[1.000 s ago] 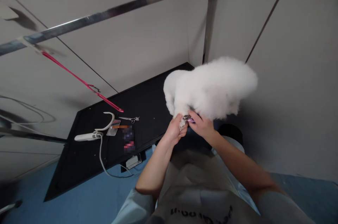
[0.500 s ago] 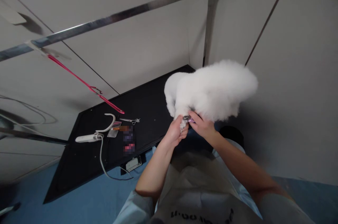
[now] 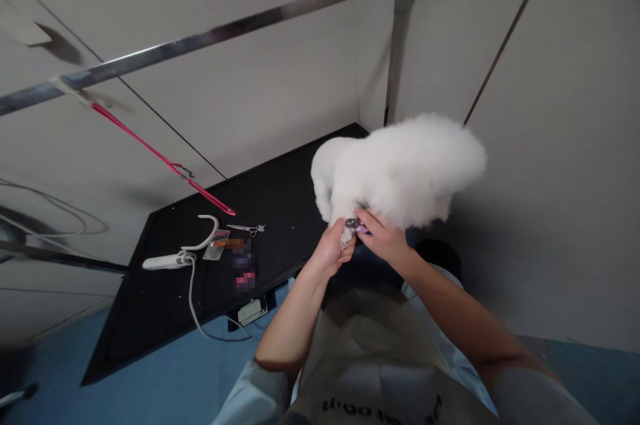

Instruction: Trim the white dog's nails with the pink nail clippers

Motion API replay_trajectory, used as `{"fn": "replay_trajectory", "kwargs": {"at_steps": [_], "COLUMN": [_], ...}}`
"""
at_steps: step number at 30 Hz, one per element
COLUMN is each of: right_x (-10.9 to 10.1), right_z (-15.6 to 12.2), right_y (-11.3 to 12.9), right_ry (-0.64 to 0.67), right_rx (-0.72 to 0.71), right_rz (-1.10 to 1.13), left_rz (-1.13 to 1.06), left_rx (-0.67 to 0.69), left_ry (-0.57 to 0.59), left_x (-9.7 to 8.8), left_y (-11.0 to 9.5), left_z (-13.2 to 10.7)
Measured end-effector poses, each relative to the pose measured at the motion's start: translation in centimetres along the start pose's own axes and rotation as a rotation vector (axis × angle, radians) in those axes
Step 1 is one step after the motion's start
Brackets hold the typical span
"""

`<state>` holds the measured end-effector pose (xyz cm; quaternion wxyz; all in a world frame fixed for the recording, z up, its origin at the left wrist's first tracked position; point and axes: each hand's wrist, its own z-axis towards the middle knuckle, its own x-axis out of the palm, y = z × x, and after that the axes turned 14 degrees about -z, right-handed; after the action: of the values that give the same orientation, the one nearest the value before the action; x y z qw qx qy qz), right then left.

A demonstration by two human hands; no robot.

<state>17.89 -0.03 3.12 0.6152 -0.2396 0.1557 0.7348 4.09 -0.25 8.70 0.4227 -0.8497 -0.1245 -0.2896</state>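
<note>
A fluffy white dog (image 3: pixel 400 165) is at the right end of a black grooming table (image 3: pixel 280 191), its face out of view. My left hand (image 3: pixel 331 250) is closed around one of its paws (image 3: pixel 346 237), with white fur showing between thumb and fingers. Beside it my right hand (image 3: pixel 385 237) grips nail clippers (image 3: pixel 361 228) with a silver head and purple handle. The metal head is right at the paw; whether it touches a nail is too small to tell.
On the table's left part lie scissors (image 3: pixel 247 229), a comb-like tool with an orange handle (image 3: pixel 215 248) and a white corded device (image 3: pixel 165 261) with a curved arm. A pink loop leash (image 3: pixel 160 157) hangs from a metal bar (image 3: pixel 240 23). A wall stands behind.
The clippers' head has shifted very slightly against the paw. Both hands and the dog stay nearly where they were.
</note>
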Motion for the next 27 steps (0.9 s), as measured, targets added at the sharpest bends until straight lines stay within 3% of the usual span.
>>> {"fn": "replay_trajectory", "kwargs": {"at_steps": [14,27], "right_x": [0.82,0.10], "right_z": [-0.50,-0.27], "right_y": [-0.18,-0.25], "right_ry": [0.031,0.070], "right_rx": [-0.002,-0.040], "right_rz": [-0.003,0.047], "left_rz": [0.021,0.012], "left_rx": [-0.003,0.013], "left_ry": [-0.019,-0.022], "left_x": [-0.23,-0.27], "left_y": [-0.02,-0.15], "left_z": [0.27,0.07]}}
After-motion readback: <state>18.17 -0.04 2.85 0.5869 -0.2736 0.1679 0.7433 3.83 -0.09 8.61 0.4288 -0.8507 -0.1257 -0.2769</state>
